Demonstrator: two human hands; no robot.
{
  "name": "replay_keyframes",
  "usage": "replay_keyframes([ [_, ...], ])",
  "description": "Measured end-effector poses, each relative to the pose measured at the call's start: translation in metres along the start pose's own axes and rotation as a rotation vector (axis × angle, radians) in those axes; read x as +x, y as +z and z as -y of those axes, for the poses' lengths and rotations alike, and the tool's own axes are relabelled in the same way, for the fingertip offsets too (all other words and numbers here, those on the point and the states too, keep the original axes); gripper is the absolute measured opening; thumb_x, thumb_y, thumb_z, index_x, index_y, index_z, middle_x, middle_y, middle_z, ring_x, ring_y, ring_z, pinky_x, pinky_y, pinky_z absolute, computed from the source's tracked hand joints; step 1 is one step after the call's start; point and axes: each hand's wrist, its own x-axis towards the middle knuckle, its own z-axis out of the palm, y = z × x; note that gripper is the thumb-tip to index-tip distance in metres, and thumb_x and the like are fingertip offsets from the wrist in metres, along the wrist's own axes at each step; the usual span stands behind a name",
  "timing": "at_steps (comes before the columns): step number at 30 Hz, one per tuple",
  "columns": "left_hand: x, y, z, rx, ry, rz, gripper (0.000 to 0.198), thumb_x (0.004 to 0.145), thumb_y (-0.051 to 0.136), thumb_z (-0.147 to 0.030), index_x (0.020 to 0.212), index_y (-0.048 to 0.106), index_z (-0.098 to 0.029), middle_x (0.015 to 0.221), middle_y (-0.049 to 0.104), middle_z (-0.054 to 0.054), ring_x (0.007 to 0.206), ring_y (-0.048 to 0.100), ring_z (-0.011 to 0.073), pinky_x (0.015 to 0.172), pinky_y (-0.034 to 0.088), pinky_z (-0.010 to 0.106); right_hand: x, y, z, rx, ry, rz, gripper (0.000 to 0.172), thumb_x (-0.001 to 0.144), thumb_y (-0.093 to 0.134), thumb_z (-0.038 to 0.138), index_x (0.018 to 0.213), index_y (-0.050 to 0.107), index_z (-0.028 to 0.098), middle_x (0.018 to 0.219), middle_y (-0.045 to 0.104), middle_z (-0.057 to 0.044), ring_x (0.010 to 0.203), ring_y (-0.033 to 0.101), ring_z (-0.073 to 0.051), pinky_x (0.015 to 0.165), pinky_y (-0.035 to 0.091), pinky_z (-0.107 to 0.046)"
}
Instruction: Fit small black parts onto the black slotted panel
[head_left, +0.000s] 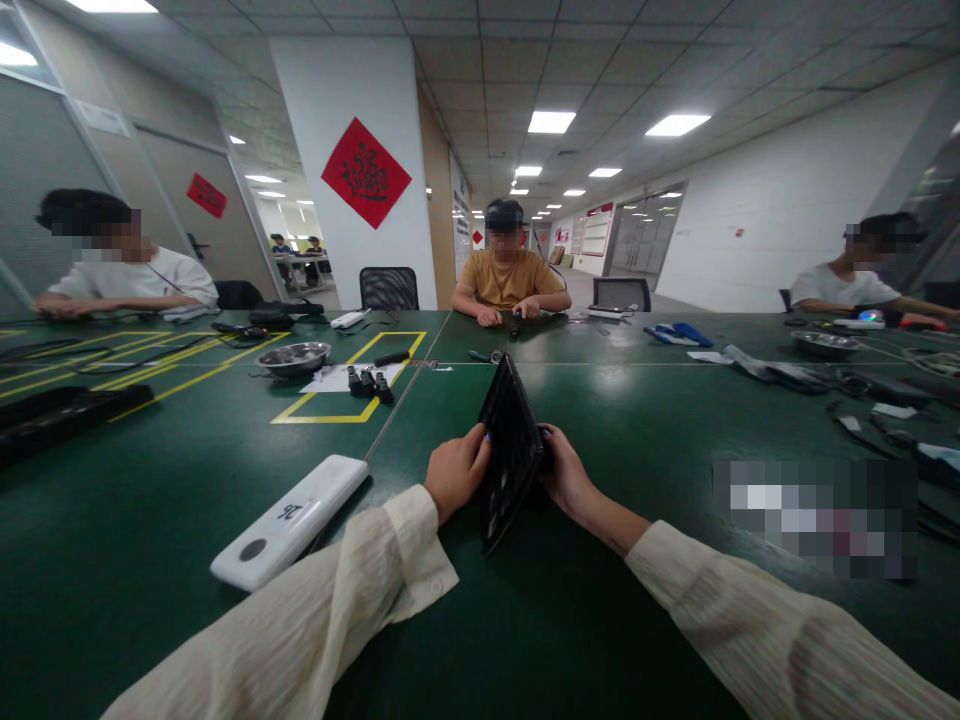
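Observation:
A flat black rectangular tray-like case (516,450) is tilted up on its edge above the green table, with dark shapes on its left face. My right hand (568,478) is closed around its right side, and the fingertips are partly hidden behind it. At the left face is my left hand (454,472), thumb and fingers pinched together against it. A small bluish spot shows at those fingertips, too small to name. Left of my forearm lies a white oblong device (292,520) marked 26.
A metal bowl (294,358) and several short black cylindrical parts (370,383) lie near yellow tape at left. A black tray (67,410) is farther left. Cables and pouches (780,370) spread along the right. Across the table, a person (511,270) works; others sit at both sides.

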Motion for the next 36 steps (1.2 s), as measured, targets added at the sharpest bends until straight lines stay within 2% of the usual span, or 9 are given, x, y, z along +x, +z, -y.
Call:
replay_keyframes([
  [10, 0.0033, 0.0031, 0.0033, -0.034, 0.015, 0.006, 0.045, 0.093, 0.015, -0.042, 0.084, 0.055, -0.022, 0.076, 0.065, 0.004, 0.073, 0.061, 0.0174, 0.059, 0.033, 0.024, 0.0, -0.0017, -0.0003, 0.004, -0.014, 0.032, 0.023, 0.067, 0.056, 0.032, 0.088, 0.05, 0.024, 0.071, 0.058, 0.002, 0.063, 0.055, -0.015, 0.047, 0.041, -0.024],
  [21, 0.0015, 0.0033, 0.0017, -0.018, -0.015, 0.013, 0.042, 0.093, 0.016, -0.039, 0.089, 0.054, -0.021, 0.079, 0.065, 0.005, 0.076, 0.062, 0.0188, 0.061, 0.035, 0.026, -0.0011, -0.0005, 0.0, -0.006, -0.011, 0.034, 0.024, 0.068, 0.056, 0.033, 0.089, 0.05, 0.024, 0.072, 0.058, 0.002, 0.064, 0.056, -0.015, 0.048, 0.041, -0.024],
  [27, -0.0004, 0.0015, -0.0014, -0.027, -0.045, -0.003, 0.033, 0.093, 0.021, -0.036, 0.109, 0.045, -0.02, 0.082, 0.067, 0.005, 0.077, 0.063, 0.0189, 0.063, 0.037, 0.025, 0.0004, -0.0017, -0.0002, -0.005, -0.005, 0.03, 0.025, 0.067, 0.056, 0.034, 0.089, 0.05, 0.024, 0.074, 0.059, 0.002, 0.066, 0.056, -0.016, 0.047, 0.041, -0.025],
  [36, 0.0019, 0.0026, 0.0007, -0.013, -0.035, 0.008, 0.035, 0.093, 0.019, -0.039, 0.1, 0.048, -0.021, 0.083, 0.066, 0.005, 0.078, 0.063, 0.0187, 0.063, 0.037, 0.025, 0.0004, -0.0018, -0.0008, 0.015, -0.005, 0.025, 0.025, 0.065, 0.057, 0.034, 0.087, 0.05, 0.025, 0.073, 0.058, 0.003, 0.066, 0.055, -0.017, 0.047, 0.04, -0.025],
])
